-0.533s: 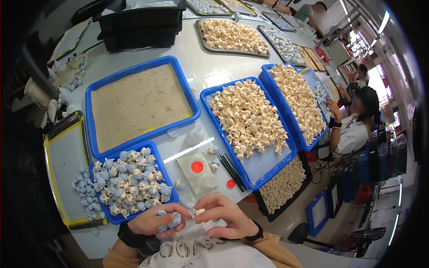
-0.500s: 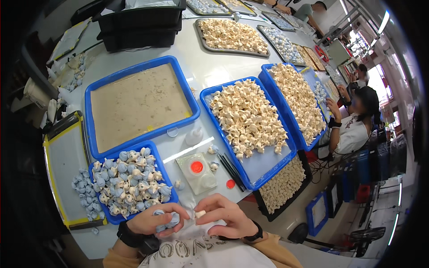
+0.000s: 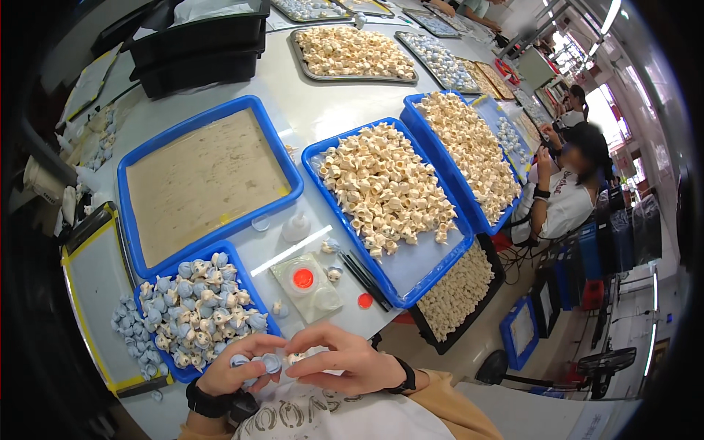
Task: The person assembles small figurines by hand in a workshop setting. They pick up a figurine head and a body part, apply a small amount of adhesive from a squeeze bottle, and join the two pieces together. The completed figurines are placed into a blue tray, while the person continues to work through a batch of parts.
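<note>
My left hand [image 3: 226, 372] is closed around a few small light-blue rounded pieces [image 3: 271, 363], which look like moulded doll caps. My right hand [image 3: 350, 359] pinches a small cream figure piece [image 3: 295, 358] with coloured marks on it, close beside the blue pieces. Whether the cream piece touches them is hidden by the fingers. To the left, a small blue tray [image 3: 242, 265] is heaped with blue-and-cream figure heads [image 3: 198, 304]. Loose blue pieces [image 3: 136, 334] lie in a pile against its outer side.
Ahead are a pad with a red paint pot [image 3: 303, 278], dark thin rods [image 3: 364, 280], a small white bottle [image 3: 296, 228] and a red lid [image 3: 365, 301]. Beyond stand a blue tray with a beige surface [image 3: 209, 183] and trays of cream pieces [image 3: 389, 187]. A co-worker [image 3: 568, 194] sits at right.
My right hand has come left, bringing the cream piece next to the blue pieces in my left hand. The whole view has shifted slightly.
</note>
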The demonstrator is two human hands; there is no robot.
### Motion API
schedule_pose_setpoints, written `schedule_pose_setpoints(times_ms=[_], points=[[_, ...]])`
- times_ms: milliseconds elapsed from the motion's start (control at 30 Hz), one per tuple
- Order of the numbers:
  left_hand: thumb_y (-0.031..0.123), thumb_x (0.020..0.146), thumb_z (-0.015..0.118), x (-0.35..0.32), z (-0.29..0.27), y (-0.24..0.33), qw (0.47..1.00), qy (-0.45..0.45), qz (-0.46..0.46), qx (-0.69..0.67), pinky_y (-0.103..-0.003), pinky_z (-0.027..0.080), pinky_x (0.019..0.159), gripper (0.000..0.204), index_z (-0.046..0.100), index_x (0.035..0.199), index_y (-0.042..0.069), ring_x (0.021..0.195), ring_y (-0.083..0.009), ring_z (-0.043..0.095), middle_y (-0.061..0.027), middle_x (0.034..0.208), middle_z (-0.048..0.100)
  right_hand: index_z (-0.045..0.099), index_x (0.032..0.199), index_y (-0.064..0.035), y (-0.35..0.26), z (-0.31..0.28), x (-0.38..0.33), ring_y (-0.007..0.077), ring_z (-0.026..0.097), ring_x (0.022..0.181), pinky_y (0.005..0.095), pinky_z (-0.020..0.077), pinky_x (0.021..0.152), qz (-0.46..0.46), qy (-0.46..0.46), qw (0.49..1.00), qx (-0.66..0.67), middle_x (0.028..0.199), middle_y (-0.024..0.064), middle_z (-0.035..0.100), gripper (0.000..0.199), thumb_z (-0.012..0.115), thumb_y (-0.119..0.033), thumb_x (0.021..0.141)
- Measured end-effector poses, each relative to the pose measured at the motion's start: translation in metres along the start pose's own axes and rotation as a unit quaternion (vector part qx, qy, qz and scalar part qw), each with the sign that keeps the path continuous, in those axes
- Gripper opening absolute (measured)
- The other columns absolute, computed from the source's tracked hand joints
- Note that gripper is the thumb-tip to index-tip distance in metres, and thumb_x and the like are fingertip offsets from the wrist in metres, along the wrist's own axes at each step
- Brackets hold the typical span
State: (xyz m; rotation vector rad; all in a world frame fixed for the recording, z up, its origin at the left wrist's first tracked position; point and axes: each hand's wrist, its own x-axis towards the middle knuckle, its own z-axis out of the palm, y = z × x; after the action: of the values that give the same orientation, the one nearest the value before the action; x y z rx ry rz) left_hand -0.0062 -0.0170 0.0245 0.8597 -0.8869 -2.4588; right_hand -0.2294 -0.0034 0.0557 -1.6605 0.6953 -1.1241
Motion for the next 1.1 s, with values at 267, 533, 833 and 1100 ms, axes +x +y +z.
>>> schedule_pose_setpoints(times_ms=[267, 533, 833, 1100], points=[[0.021, 0.084, 0.055, 0.001, -0.009, -0.008, 0.99, -0.063, 0.078, 0.097, -0.02, 0.037, 0.048, 0.031, 0.051, 0.103, -0.003, 0.057, -0.0089, 0.049, -0.008, 0.079, 0.057, 0.057, 0.1, -0.0028, 0.002, 0.022, 0.01, 0.0281, 0.056, 0.087, 0.0345, 0.047, 0.074, -0.093, 0.013, 0.992, -0.078, 0.099, 0.0123, 0.054, 0.032, 0.066, -0.001, 0.07], [0.016, 0.083, 0.058, -0.003, 0.0, -0.003, 0.998, -0.016, 0.038, 0.045, -0.02, 0.037, 0.05, 0.027, 0.051, 0.102, -0.002, 0.059, -0.0077, 0.049, -0.0042, 0.076, 0.054, 0.059, 0.101, -0.003, 0.005, 0.02, 0.005, 0.0255, 0.055, 0.078, 0.0335, 0.0453, 0.067, -0.085, 0.013, 0.979, -0.185, 0.092, 0.0097, 0.055, 0.034, 0.067, -0.005, 0.069], [0.015, 0.082, 0.059, -0.004, -0.003, -0.001, 0.999, -0.039, -0.001, 0.039, -0.02, 0.038, 0.052, 0.025, 0.052, 0.101, 0.001, 0.06, -0.0067, 0.049, -0.003, 0.078, 0.055, 0.056, 0.103, -0.0021, 0.001, 0.012, 0.002, 0.0255, 0.054, 0.078, 0.0337, 0.0441, 0.064, -0.058, -0.065, 0.981, -0.171, 0.093, 0.0104, 0.053, 0.035, 0.06, -0.001, 0.068], [0.011, 0.08, 0.058, -0.004, -0.001, -0.001, 0.998, -0.027, 0.005, 0.057, -0.02, 0.039, 0.052, 0.029, 0.054, 0.107, 0.001, 0.058, -0.007, 0.049, -0.0028, 0.074, 0.055, 0.058, 0.101, -0.0009, 0.003, 0.013, -0.001, 0.0231, 0.056, 0.071, 0.0308, 0.0456, 0.06, -0.051, 0.006, 0.992, -0.111, 0.089, 0.0114, 0.057, 0.035, 0.069, -0.002, 0.068]])
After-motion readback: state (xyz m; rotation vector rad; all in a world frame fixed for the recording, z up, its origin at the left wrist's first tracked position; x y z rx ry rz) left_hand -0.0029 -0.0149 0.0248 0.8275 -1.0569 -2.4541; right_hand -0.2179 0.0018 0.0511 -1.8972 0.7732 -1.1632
